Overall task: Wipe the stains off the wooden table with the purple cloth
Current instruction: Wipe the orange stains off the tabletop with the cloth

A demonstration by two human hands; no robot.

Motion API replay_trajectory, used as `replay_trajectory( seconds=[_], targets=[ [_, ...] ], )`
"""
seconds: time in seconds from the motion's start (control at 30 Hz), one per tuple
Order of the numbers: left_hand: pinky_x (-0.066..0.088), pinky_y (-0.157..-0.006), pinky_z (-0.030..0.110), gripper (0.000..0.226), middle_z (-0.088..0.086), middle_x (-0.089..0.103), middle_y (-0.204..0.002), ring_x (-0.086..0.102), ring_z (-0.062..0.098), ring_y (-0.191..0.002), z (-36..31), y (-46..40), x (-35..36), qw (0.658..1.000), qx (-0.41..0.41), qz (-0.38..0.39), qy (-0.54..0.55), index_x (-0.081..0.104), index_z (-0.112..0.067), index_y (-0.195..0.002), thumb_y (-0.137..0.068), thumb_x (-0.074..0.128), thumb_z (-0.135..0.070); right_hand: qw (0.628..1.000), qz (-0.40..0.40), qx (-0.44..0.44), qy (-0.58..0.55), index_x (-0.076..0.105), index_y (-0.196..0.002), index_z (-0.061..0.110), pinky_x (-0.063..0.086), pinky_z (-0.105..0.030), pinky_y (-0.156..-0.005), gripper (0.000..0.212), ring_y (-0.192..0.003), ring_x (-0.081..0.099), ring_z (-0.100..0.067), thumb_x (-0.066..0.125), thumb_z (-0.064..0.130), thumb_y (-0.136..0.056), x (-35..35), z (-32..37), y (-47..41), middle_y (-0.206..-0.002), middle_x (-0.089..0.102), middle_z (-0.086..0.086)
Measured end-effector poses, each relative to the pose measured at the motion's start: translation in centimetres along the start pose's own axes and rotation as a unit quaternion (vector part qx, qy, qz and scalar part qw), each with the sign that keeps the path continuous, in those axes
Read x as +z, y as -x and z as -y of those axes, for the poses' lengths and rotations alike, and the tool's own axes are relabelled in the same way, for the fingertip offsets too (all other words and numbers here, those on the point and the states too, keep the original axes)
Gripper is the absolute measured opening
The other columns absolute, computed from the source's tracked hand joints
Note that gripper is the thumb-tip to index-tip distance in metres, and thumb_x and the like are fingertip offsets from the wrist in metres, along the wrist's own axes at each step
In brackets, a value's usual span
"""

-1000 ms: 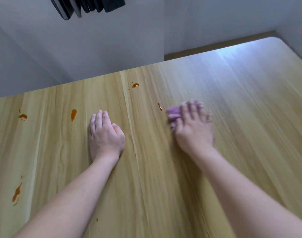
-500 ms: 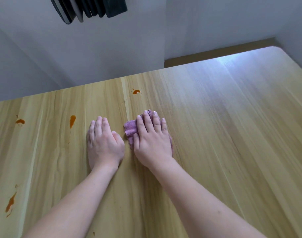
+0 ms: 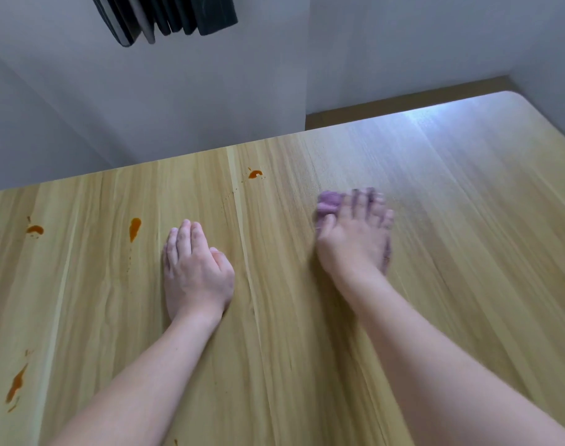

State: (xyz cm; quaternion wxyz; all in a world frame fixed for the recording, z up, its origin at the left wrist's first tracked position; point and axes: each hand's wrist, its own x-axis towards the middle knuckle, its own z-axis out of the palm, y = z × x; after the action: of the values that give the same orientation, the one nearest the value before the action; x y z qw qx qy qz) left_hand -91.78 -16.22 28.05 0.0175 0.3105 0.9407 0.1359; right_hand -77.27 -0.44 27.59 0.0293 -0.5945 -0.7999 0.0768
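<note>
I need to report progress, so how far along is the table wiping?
Done: wood around the right hand looks stain-free. In hand: it presses the purple cloth flat; the left hand rests on the table. Left: four orange stains.

Two bare forearms in view w/ two bare hands, no sleeves visible anywhere up to the frame edge. Left hand (image 3: 195, 272): no rings, no watch, no bracelet, no glove; nails short and unpainted as far as can be seen, knuckles and finger joints plain. Left forearm smooth, no marks or tattoos visible. Right hand (image 3: 355, 236): blurred, so nails and fine detail can't be made out; no ring or band shows thru the blur, wrist bare. Right forearm also bare, w/ fine light hairs on the upper side nr the bottom right of the view. No clothing, straps or cuffs visible on either arm.
</note>
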Motion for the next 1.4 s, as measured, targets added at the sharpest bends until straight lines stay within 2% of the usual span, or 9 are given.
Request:
replay_trajectory(
  seconds=[0.13, 0.27, 0.43, 0.6, 0.73, 0.93, 1.17, 1.27, 1.4],
  targets=[
    [0.011, -0.119, 0.036, 0.054, 0.010, 0.027, -0.155, 0.016, 0.024, -0.145, 0.0, 0.0, -0.1, 1.000, 0.000, -0.003, -0.009, 0.031, -0.004, -0.146, -0.094, 0.035, -0.020, 0.982, 0.013, -0.180, -0.057, 0.022, -0.152, 0.011, -0.008, -0.048, -0.117, 0.065, -0.148, -0.001, -0.032, 0.021, 0.040, -0.094, 1.6, 6.7, 6.4, -0.160, 0.011, -0.012],
    [0.019, -0.115, 0.041, 0.052, 0.013, 0.036, -0.150, 0.027, 0.031, -0.138, -0.2, -0.5, -0.3, 1.000, 0.000, 0.009, -0.028, 0.040, -0.003, -0.141, -0.091, 0.042, -0.018, 0.955, 0.057, -0.284, -0.060, 0.032, -0.150, 0.020, -0.002, -0.045, -0.117, 0.061, -0.148, 0.008, -0.025, 0.021, 0.042, -0.094, 0.7, 4.7, 5.5, -0.159, 0.022, -0.003],
    [0.034, -0.099, 0.047, 0.040, 0.015, 0.046, -0.131, 0.040, 0.036, -0.118, -0.9, -3.4, -1.1, 0.998, -0.045, 0.007, -0.036, 0.052, -0.008, -0.123, -0.085, 0.045, -0.014, 0.993, 0.043, -0.113, 0.000, 0.012, -0.154, 0.029, -0.006, -0.049, -0.118, 0.060, -0.148, -0.005, -0.025, 0.020, 0.045, -0.096, -1.1, -3.5, -3.7, -0.162, 0.002, 0.001],
    [0.032, -0.106, 0.049, 0.043, 0.015, 0.040, -0.137, 0.036, 0.037, -0.123, -0.6, -3.9, 0.2, 0.998, -0.052, -0.037, 0.002, 0.046, -0.007, -0.129, -0.087, 0.042, -0.015, 0.999, 0.034, 0.028, 0.002, 0.014, -0.154, 0.016, -0.003, -0.053, -0.117, 0.062, -0.146, -0.005, -0.038, 0.025, 0.038, -0.097, -1.1, -2.6, -7.4, -0.161, 0.002, -0.011],
    [0.026, -0.112, 0.047, 0.047, 0.013, 0.037, -0.145, 0.029, 0.033, -0.134, -0.4, -4.1, 0.4, 0.998, -0.059, -0.036, 0.009, 0.042, -0.007, -0.136, -0.089, 0.040, -0.016, 0.992, 0.022, -0.117, -0.031, 0.012, -0.154, 0.013, -0.007, -0.050, -0.117, 0.063, -0.146, -0.008, -0.037, 0.022, 0.039, -0.098, 0.0, 2.5, -4.3, -0.161, 0.001, -0.013],
    [0.026, -0.113, 0.048, 0.047, 0.013, 0.038, -0.145, 0.028, 0.032, -0.136, -0.6, -3.9, 0.3, 0.997, -0.061, -0.033, 0.017, 0.044, -0.007, -0.136, -0.090, 0.044, -0.013, 0.923, 0.071, -0.372, -0.072, 0.024, -0.152, 0.025, -0.005, -0.041, -0.119, 0.058, -0.149, -0.003, -0.021, 0.026, 0.046, -0.098, -0.5, 1.7, -1.6, -0.161, 0.012, 0.002],
    [0.027, -0.113, 0.047, 0.048, 0.011, 0.038, -0.147, 0.027, 0.030, -0.137, -0.6, -3.8, -0.1, 0.997, -0.076, -0.029, 0.016, 0.043, -0.008, -0.138, -0.091, 0.043, -0.015, 0.991, 0.048, -0.127, -0.007, 0.012, -0.154, 0.026, -0.005, -0.045, -0.119, 0.060, -0.148, -0.008, -0.025, 0.021, 0.044, -0.097, -1.5, -4.2, -9.6, -0.162, 0.001, -0.001],
    [0.025, -0.114, 0.045, 0.048, 0.010, 0.037, -0.148, 0.026, 0.029, -0.139, -0.6, -3.7, -0.1, 0.997, -0.075, -0.029, 0.017, 0.043, -0.008, -0.139, -0.091, 0.043, -0.016, 0.969, 0.038, -0.243, -0.027, 0.015, -0.154, 0.021, -0.007, -0.044, -0.118, 0.062, -0.148, -0.008, -0.028, 0.017, 0.043, -0.096, -0.8, -0.1, -7.1, -0.162, 0.003, -0.003],
    [0.027, -0.113, 0.044, 0.051, 0.012, 0.041, -0.146, 0.030, 0.030, -0.137, -0.7, -3.8, 0.3, 0.997, -0.065, -0.044, 0.004, 0.045, -0.007, -0.137, -0.089, 0.036, -0.022, 0.881, 0.069, -0.467, -0.034, 0.031, -0.150, 0.022, -0.001, -0.044, -0.119, 0.057, -0.148, 0.005, -0.027, 0.022, 0.040, -0.096, 0.3, 4.6, -4.3, -0.159, 0.021, 0.000]
  ],
)
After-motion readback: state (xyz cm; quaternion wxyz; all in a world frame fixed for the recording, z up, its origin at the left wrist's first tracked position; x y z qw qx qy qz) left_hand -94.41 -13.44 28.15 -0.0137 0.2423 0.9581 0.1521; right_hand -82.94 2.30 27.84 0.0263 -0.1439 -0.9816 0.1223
